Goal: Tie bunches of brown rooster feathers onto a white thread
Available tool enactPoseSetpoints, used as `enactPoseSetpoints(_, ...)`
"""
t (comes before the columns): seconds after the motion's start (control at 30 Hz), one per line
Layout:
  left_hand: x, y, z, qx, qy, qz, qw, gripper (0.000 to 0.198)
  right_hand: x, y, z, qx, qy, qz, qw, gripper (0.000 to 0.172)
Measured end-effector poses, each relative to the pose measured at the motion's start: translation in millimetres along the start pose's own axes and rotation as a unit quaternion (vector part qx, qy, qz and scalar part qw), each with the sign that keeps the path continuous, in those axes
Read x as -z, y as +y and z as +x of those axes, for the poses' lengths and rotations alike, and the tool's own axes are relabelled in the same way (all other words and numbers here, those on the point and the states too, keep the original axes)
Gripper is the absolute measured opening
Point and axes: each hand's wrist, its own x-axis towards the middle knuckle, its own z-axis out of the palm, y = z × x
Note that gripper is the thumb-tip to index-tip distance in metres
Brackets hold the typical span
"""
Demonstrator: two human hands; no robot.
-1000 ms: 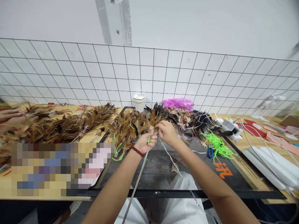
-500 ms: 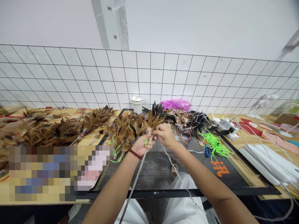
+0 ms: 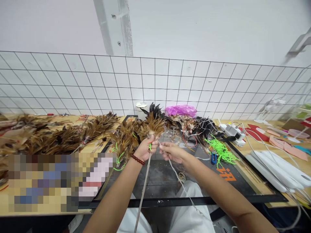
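Observation:
My left hand (image 3: 145, 148) is closed around the neck of a feather duster (image 3: 152, 124), brown and black feathers gathered at the top of a thin stick (image 3: 143, 189). The stick slants down towards my lap. A bit of bright green cord (image 3: 150, 147) shows at my left fingers. Close by on the right, my right hand (image 3: 172, 151) pinches a twisted whitish string (image 3: 177, 174). One stretch of the string runs to the feather base; the long tail hangs over the table edge by my knee. Brown feather bunches (image 3: 125, 137) lie just left of the duster.
Beyond my hands are a pink plastic bag (image 3: 181, 110), a white cup (image 3: 141, 111) and black feathers (image 3: 206, 126). Green cords (image 3: 221, 150) and blue snips (image 3: 213, 158) lie right, near a power strip (image 3: 232, 132). Another person's hand (image 3: 17, 134) is among feathers (image 3: 60, 137) at far left.
My right hand has moved away from the feather base, down and to the right, drawing the string out. My left hand keeps its hold on the duster.

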Motion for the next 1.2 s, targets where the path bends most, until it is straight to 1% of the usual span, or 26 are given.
enactPoseSetpoints(0.03,-3.2,0.8,-0.5,-0.007,0.012,0.038,0.999,0.034,2.2,-3.4,-3.9,-0.007,-0.004,-0.025,1.000,0.037)
enactPoseSetpoints(0.07,-6.9,1.1,-1.1,-0.014,0.031,0.084,0.996,0.036,5.1,-8.4,-8.0,0.007,0.019,-0.077,0.997,0.035)
enactPoseSetpoints(0.1,-10.9,0.8,-1.5,-0.022,0.058,0.138,0.988,0.035,8.4,-14.8,-12.1,0.040,0.048,-0.151,0.986,0.034)
enactPoseSetpoints(0.13,-14.8,0.0,-1.9,-0.031,0.094,0.199,0.975,0.034,11.9,-22.5,-16.2,0.083,0.069,-0.244,0.964,0.032)
enactPoseSetpoints(0.17,-18.4,-1.2,-2.0,-0.035,0.130,0.263,0.955,0.032,15.1,-31.2,-20.2,0.127,0.079,-0.344,0.927,0.030)
enactPoseSetpoints(0.2,-21.6,-2.7,-1.9,-0.031,0.160,0.325,0.932,0.030,17.9,-40.7,-23.8,0.167,0.078,-0.443,0.877,0.028)
enactPoseSetpoints(0.27,-26.4,-5.8,-1.1,-0.004,0.189,0.428,0.884,0.024,21.8,-60.6,-29.5,0.218,0.064,-0.598,0.769,0.023)
enactPoseSetpoints(0.3,-28.1,-7.2,-0.5,0.014,0.190,0.465,0.865,0.020,23.1,-70.2,-31.2,0.228,0.055,-0.650,0.723,0.021)
enactPoseSetpoints(0.37,-31.3,-9.3,1.0,0.018,0.169,0.521,0.836,0.013,24.8,-86.2,-32.5,0.233,0.037,-0.714,0.659,0.019)
enactPoseSetpoints(0.43,-34.9,-11.2,2.1,-0.041,0.112,0.572,0.812,0.007,25.8,-96.3,-32.1,0.239,0.012,-0.748,0.620,0.018)
enactPoseSetpoints(0.5,-38.6,-13.8,1.8,-0.111,0.032,0.615,0.780,0.008,25.8,-100.1,-31.3,0.254,-0.019,-0.764,0.593,0.019)
enactPoseSetpoints(0.53,-40.3,-15.7,0.7,-0.128,0.001,0.634,0.763,0.012,25.3,-100.2,-31.0,0.266,-0.037,-0.768,0.582,0.019)
enactPoseSetpoints(0.6,-43.1,-20.5,-4.3,-0.105,-0.011,0.687,0.719,0.018,23.3,-98.4,-30.5,0.289,-0.059,-0.768,0.568,0.020)
enactPoseSetpoints(0.63,-44.3,-23.3,-8.1,-0.078,0.006,0.726,0.683,0.021,22.2,-96.9,-30.2,0.297,-0.063,-0.767,0.566,0.020)
enactPoseSetpoints(0.67,-45.6,-26.1,-12.7,-0.050,0.027,0.770,0.635,0.024,21.4,-95.1,-29.7,0.298,-0.064,-0.764,0.568,0.020)
enactPoseSetpoints(0.73,-48.3,-30.9,-23.2,-0.015,0.048,0.854,0.518,0.030,21.5,-89.8,-28.4,0.288,-0.055,-0.755,0.586,0.020)
enactPoseSetpoints(0.8,-51.0,-32.9,-34.2,-0.018,0.017,0.908,0.419,0.033,25.0,-81.2,-26.3,0.272,-0.039,-0.731,0.624,0.021)
enactPoseSetpoints(0.83,-52.2,-32.7,-39.4,-0.026,-0.007,0.922,0.385,0.032,27.9,-75.5,-24.9,0.267,-0.029,-0.712,0.648,0.022)
enactPoseSetpoints(0.87,-53.4,-31.7,-44.4,-0.035,-0.027,0.931,0.362,0.031,31.4,-69.0,-22.9,0.263,-0.017,-0.688,0.676,0.022)
enactPoseSetpoints(0.97,-58.5,-27.2,-57.3,-0.077,-0.033,0.945,0.317,0.027,43.8,-47.7,-13.6,0.240,-0.002,-0.576,0.782,0.022)
enactPoseSetpoints(1.0,-60.9,-26.0,-60.9,-0.095,-0.025,0.947,0.307,0.030,48.0,-41.4,-9.5,0.228,-0.022,-0.518,0.824,0.023)
enactPoseSetpoints(1.07,-66.1,-24.9,-67.1,-0.121,-0.018,0.946,0.302,0.038,56.5,-31.2,-1.4,0.194,-0.099,-0.383,0.898,0.029)
enactPoseSetpoints(1.1,-68.1,-24.7,-69.5,-0.128,-0.022,0.942,0.309,0.041,60.8,-27.5,1.8,0.175,-0.150,-0.319,0.919,0.032)
enactPoseSetpoints(1.13,-69.4,-24.4,-71.4,-0.132,-0.031,0.936,0.324,0.043,65.3,-24.5,3.9,0.156,-0.199,-0.269,0.929,0.035)
enactPoseSetpoints(1.17,-69.6,-23.7,-72.7,-0.135,-0.042,0.928,0.345,0.043,70.0,-21.8,4.6,0.139,-0.236,-0.241,0.931,0.036)
enactPoseSetpoints(1.2,-68.7,-22.4,-73.3,-0.134,-0.049,0.917,0.372,0.041,74.9,-19.3,3.8,0.130,-0.250,-0.237,0.930,0.035)
